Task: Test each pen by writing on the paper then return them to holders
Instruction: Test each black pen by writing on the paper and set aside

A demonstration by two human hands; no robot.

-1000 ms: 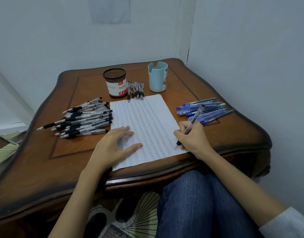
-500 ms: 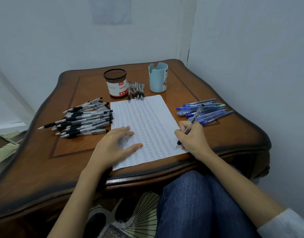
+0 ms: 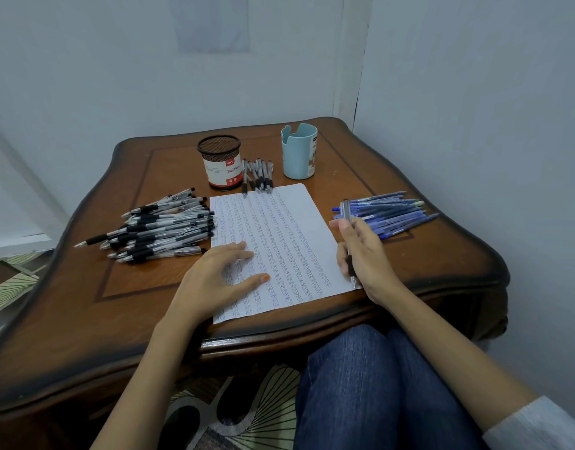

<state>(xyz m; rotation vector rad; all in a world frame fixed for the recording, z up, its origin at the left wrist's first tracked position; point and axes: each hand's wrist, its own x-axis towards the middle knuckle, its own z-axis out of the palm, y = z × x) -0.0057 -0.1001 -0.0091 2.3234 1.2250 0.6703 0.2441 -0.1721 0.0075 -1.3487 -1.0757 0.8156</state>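
Pen (image 3: 346, 211) gripped in right hand (image 3: 365, 254), fingers curled round the barrel. Its tip points down at the paper's (image 3: 279, 228) near right edge; cannot tell if it touches. Left hand (image 3: 219, 279) lies flat on the paper's near left part, fingers spread. Black pens (image 3: 162, 228) are piled left of the paper, blue pens (image 3: 393, 214) right. Mesh holder (image 3: 219, 162) and blue holder (image 3: 299, 152) stand beyond the paper, with a few pens (image 3: 258, 175) between them. All on the table (image 3: 133, 280).

Wooden table (image 3: 133, 280): dark brown, wavy edge, thin inlaid border line on top, stood in a corner. Behind table: pale grey-blue wall (image 3: 117, 76) with a lighter rectangular patch (image 3: 211, 21) high up. Right of table: second wall (image 3: 490, 108), near the table's edge. Below table's near edge: fan-patterned rug (image 3: 253, 414) and a leg in blue jeans (image 3: 370, 391).
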